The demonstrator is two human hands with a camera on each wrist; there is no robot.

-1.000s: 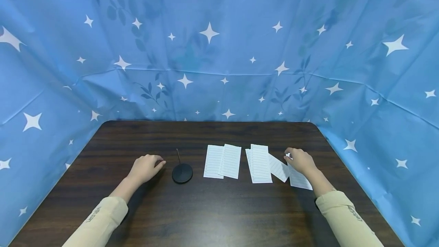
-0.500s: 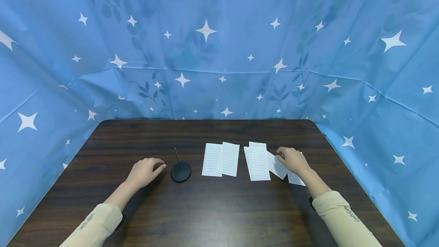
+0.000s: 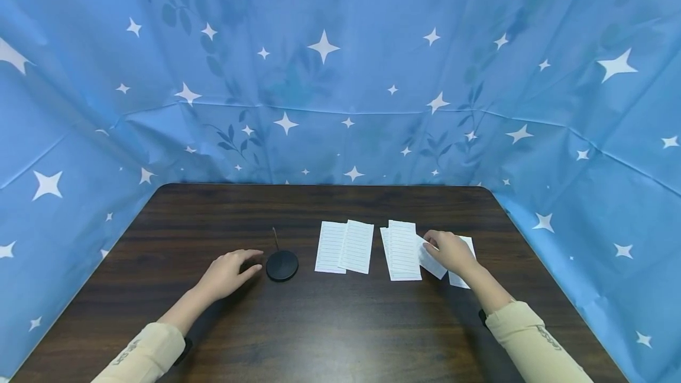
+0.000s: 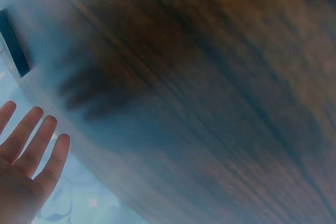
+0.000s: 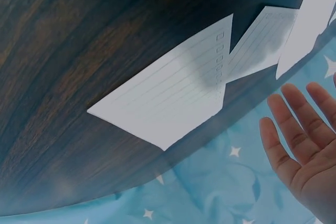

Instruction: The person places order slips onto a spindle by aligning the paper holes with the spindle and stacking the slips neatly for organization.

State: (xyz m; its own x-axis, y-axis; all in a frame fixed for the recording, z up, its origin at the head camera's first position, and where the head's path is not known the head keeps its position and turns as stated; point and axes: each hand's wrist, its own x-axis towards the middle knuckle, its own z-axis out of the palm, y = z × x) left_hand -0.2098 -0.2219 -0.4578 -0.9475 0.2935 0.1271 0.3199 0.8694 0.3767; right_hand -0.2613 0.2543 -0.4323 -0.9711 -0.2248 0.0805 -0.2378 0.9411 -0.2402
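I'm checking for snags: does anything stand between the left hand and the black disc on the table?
Nothing visible does. In the head view, no object shows between the left hand and the black disc just beside it; the thin stick is at the disc's far edge, off that line.
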